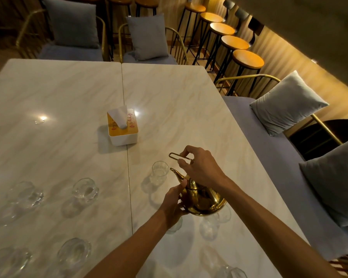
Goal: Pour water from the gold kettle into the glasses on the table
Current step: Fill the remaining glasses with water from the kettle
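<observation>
The gold kettle hangs above the marble table, tilted with its spout toward a clear glass just left of the spout tip. My right hand grips the kettle's thin wire handle from above. My left hand holds the kettle's body and lid from the left. Several other clear glasses stand on the table: one left of the seam, one further left, one near the front. Two glasses sit partly hidden beneath the kettle and my arms.
A white tissue box with a wooden lid stands mid-table by the seam. Chairs with grey cushions line the far and right sides. A row of bar stools runs along the back right wall.
</observation>
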A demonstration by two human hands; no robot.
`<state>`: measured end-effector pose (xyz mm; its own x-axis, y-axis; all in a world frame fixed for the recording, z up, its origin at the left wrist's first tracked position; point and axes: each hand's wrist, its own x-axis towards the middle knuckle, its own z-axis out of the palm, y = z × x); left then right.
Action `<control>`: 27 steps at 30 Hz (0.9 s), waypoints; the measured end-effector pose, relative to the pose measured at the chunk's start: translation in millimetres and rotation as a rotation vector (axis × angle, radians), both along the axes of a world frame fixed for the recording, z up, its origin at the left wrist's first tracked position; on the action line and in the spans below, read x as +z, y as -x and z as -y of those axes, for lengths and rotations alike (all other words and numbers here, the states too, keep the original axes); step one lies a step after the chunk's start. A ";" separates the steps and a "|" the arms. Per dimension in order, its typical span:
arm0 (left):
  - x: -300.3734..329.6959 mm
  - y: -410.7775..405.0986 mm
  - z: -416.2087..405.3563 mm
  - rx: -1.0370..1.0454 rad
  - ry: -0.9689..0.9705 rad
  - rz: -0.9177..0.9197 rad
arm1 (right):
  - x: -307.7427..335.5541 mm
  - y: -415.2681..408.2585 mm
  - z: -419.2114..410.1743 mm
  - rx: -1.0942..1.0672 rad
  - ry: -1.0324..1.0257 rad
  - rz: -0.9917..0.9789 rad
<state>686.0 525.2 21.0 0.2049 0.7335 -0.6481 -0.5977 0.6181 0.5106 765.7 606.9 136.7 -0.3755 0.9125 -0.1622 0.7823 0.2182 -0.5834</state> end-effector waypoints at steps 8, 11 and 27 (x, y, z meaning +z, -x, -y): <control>-4.9 6.5 -1.4 0.021 0.051 -0.265 | -9.2 -14.6 23.9 -0.173 -0.016 -0.191; -1.0 11.9 2.1 0.095 0.039 -0.279 | -13.3 -23.2 33.2 -0.223 -0.038 -0.277; 53.5 -32.2 53.0 -0.003 -0.160 -0.289 | 26.0 -93.0 142.9 -0.451 -0.208 -0.580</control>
<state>718.2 472.1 74.5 0.0317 0.8305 -0.5561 -0.4122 0.5177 0.7497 858.8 464.0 162.7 0.0685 0.9879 0.1391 0.4025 0.1002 -0.9099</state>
